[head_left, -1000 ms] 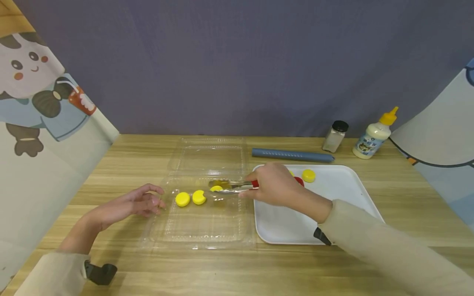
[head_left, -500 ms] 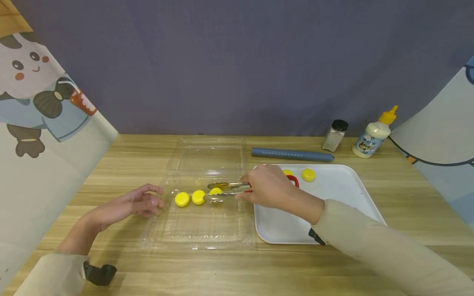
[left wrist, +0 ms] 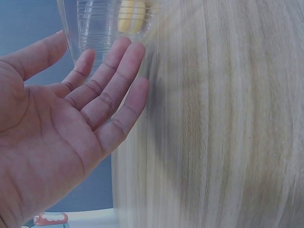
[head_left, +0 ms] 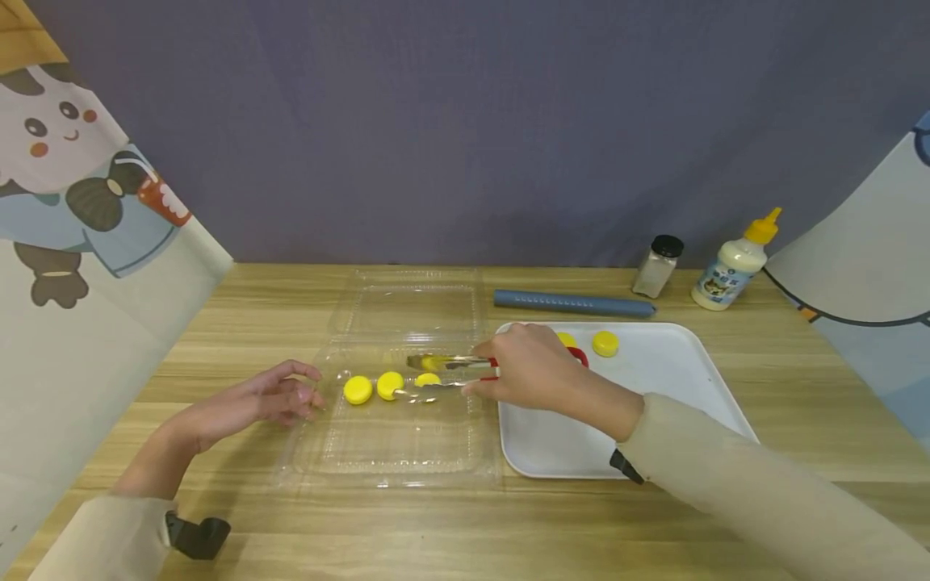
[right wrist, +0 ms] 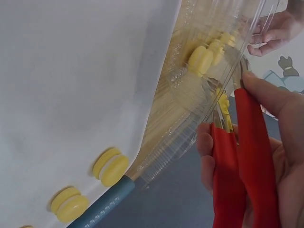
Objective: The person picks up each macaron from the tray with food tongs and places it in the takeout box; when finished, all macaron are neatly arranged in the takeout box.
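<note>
My right hand (head_left: 534, 367) grips metal tongs (head_left: 461, 362) by their red handles (right wrist: 256, 156). The tongs reach into a clear plastic box (head_left: 395, 440) whose lid (head_left: 417, 311) lies folded back. Three yellow macarons sit in a row inside: one on the left (head_left: 358, 390), one in the middle (head_left: 390, 385), one on the right (head_left: 428, 379). The tong arms stand apart around the right macaron, which they partly cover; contact cannot be told. My left hand (head_left: 247, 407) hovers at the box's left side, fingers relaxed, holding nothing; its palm (left wrist: 57, 137) shows in the left wrist view.
A white tray (head_left: 559, 440) beside the box carries more yellow macarons (head_left: 605, 344) along its back edge, some hidden by my right hand. Behind it lie a blue stick-like box (head_left: 574, 303), a black-capped jar (head_left: 657, 266) and a yellow-nozzled squeeze bottle (head_left: 730, 270). A wall stands behind.
The tongs' tips have spread wider, and my right hand has shifted slightly left. The right macaron in the box sits a touch lower in view. My left hand has stayed put.
</note>
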The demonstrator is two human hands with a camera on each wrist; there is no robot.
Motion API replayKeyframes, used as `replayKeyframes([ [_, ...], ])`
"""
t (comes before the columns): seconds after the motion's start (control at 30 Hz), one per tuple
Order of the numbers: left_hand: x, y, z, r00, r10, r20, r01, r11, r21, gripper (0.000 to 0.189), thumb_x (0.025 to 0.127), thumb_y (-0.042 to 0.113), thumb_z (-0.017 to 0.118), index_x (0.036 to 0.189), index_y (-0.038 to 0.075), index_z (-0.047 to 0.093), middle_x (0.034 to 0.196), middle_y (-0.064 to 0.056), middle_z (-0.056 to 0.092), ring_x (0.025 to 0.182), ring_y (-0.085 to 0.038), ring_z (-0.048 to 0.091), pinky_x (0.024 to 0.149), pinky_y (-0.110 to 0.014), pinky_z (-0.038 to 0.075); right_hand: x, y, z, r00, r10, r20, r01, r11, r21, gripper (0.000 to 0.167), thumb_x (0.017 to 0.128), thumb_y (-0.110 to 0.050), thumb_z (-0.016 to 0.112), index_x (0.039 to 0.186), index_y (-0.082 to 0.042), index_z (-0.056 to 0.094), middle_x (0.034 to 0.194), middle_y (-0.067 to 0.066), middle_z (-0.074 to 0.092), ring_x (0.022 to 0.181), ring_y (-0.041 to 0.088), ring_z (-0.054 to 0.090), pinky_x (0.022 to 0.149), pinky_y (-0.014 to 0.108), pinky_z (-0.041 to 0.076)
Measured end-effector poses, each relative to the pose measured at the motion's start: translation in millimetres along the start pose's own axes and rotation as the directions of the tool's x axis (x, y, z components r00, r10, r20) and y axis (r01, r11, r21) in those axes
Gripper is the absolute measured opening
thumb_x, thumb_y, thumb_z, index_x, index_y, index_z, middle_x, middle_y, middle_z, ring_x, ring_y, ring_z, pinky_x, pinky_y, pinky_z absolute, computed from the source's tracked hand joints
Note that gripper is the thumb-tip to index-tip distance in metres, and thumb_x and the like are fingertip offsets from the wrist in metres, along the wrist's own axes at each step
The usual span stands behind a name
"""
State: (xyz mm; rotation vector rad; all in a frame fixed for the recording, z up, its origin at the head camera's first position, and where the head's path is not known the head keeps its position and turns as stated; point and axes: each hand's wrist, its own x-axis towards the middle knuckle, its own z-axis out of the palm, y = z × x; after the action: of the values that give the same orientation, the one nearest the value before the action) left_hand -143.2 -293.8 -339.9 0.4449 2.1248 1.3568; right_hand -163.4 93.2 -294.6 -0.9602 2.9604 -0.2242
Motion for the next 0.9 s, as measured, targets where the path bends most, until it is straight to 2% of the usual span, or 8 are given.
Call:
replayKeyframes([
  [0.17, 1.2, 0.1, -0.1, 1.000, 0.000, -0.001, 0.000, 1.000, 0.004, 0.047, 0.110, 0.020, 0.044, 0.145, -0.007, 0.029, 0.131, -0.021, 0.055, 0.118, -0.030, 0.060, 0.093, -0.031, 0.053, -3.6, 7, -3, 1.000, -0.013, -0.015, 0.013, 0.999, 0.034, 0.056, 0.084, -0.056, 0.078, 0.124, -0.016, 0.075, 0.055, -0.007, 0.043, 0.059, 0.012, 0.042, 0.051, 0.027, 0.030],
  [0.37, 2.4, -1.0, -0.3, 1.000, -0.009, 0.001, 0.009, 1.000, 0.005, 0.048, 0.110, 0.021, 0.043, 0.145, -0.007, 0.028, 0.132, -0.021, 0.055, 0.119, -0.030, 0.060, 0.094, -0.034, 0.052, -9.5, 18, -12, 1.000, -0.002, -0.001, 0.002, 0.987, 0.161, 0.061, 0.085, -0.057, 0.076, 0.128, -0.013, 0.072, 0.052, -0.009, 0.050, 0.050, 0.006, 0.038, 0.051, 0.027, 0.033],
  [0.5, 2.9, -2.2, -0.8, 1.000, -0.007, 0.003, 0.007, 1.000, 0.008, 0.048, 0.110, 0.021, 0.043, 0.146, -0.007, 0.027, 0.132, -0.021, 0.055, 0.119, -0.031, 0.060, 0.095, -0.035, 0.052, -14.8, 27, -18, 1.000, 0.028, 0.009, -0.029, 0.977, 0.212, 0.064, 0.085, -0.057, 0.076, 0.132, -0.014, 0.070, 0.047, -0.012, 0.042, 0.047, 0.005, 0.026, 0.050, 0.026, 0.029],
  [0.57, 2.9, -2.7, -0.9, 1.000, -0.003, 0.006, 0.003, 1.000, 0.006, 0.048, 0.110, 0.021, 0.043, 0.146, -0.007, 0.027, 0.133, -0.021, 0.055, 0.120, -0.031, 0.060, 0.095, -0.035, 0.052, -17.9, 32, -21, 1.000, 0.031, 0.006, -0.031, 0.975, 0.219, 0.064, 0.085, -0.057, 0.077, 0.132, -0.014, 0.069, 0.046, -0.011, 0.031, 0.047, 0.007, 0.020, 0.051, 0.028, 0.025],
  [0.63, 3.0, -3.3, -1.1, 1.000, -0.004, 0.007, 0.004, 1.000, 0.008, 0.048, 0.110, 0.021, 0.043, 0.146, -0.007, 0.027, 0.132, -0.020, 0.055, 0.120, -0.030, 0.060, 0.095, -0.035, 0.052, -21.3, 38, -23, 0.999, 0.037, -0.001, -0.036, 0.974, 0.223, 0.064, 0.085, -0.056, 0.077, 0.132, -0.014, 0.070, 0.048, -0.011, 0.029, 0.049, 0.008, 0.020, 0.053, 0.029, 0.025],
  [0.9, 3.0, -3.2, -2.1, 1.000, -0.014, 0.009, 0.014, 1.000, 0.006, 0.049, 0.110, 0.023, 0.044, 0.146, -0.006, 0.028, 0.133, -0.021, 0.055, 0.120, -0.028, 0.060, 0.095, -0.033, 0.052, -38.9, 62, -33, 0.996, 0.089, 0.004, -0.087, 0.967, 0.238, 0.068, 0.084, -0.060, 0.076, 0.132, -0.012, 0.069, 0.053, -0.007, 0.036, 0.051, 0.011, 0.029, 0.052, 0.031, 0.028],
])
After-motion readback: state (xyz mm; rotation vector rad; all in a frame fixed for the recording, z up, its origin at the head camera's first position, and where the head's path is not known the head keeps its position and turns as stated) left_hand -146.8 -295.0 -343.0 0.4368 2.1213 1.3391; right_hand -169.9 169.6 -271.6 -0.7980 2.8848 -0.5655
